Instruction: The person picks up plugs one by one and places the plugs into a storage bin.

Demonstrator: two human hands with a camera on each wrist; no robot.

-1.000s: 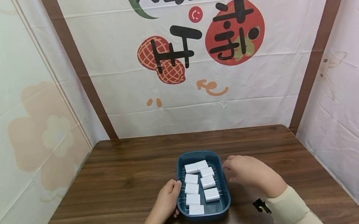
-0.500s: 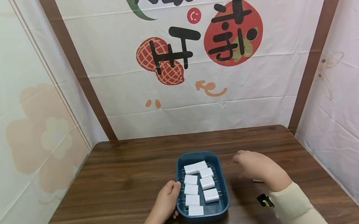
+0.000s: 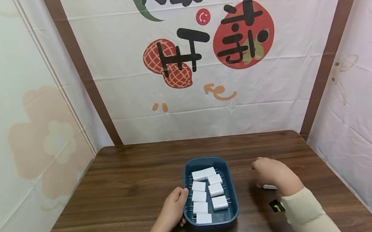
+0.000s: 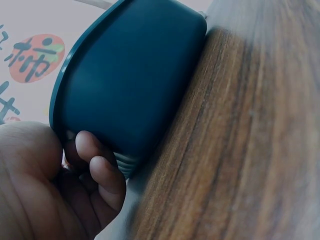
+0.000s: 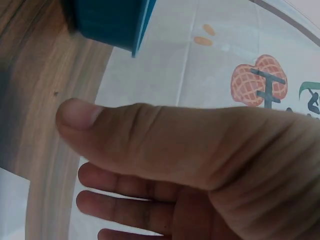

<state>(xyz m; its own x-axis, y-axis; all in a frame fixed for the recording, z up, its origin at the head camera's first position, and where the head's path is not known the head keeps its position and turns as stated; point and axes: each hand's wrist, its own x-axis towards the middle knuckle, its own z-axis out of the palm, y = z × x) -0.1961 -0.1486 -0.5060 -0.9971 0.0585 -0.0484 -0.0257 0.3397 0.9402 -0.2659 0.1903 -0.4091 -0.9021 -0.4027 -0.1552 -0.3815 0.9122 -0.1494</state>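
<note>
A dark blue plastic bin (image 3: 215,225) stands on the table and holds several white plug-in chargers (image 3: 219,202) with metal prongs, lying in two rough columns. My left hand (image 3: 174,207) grips the bin's left side, thumb at the rim and fingers curled against the outer wall (image 4: 125,75). To the right of the bin, my right hand (image 3: 276,176) is over the table, and a white block (image 3: 270,187) shows partly from beneath it. In the right wrist view the thumb and fingers are extended with nothing between them, and a white corner (image 5: 12,207) of the block appears at lower left.
The brown wood-grain table (image 3: 128,186) reaches back to a white printed curtain (image 3: 207,117), with more curtain on both sides. A small black piece with a yellow-green mark (image 3: 276,206) shows beside the right cuff.
My right hand has moved away from the bin's right edge, farther right, to the white block, which has come partly into sight. The left hand and the bin stay put.
</note>
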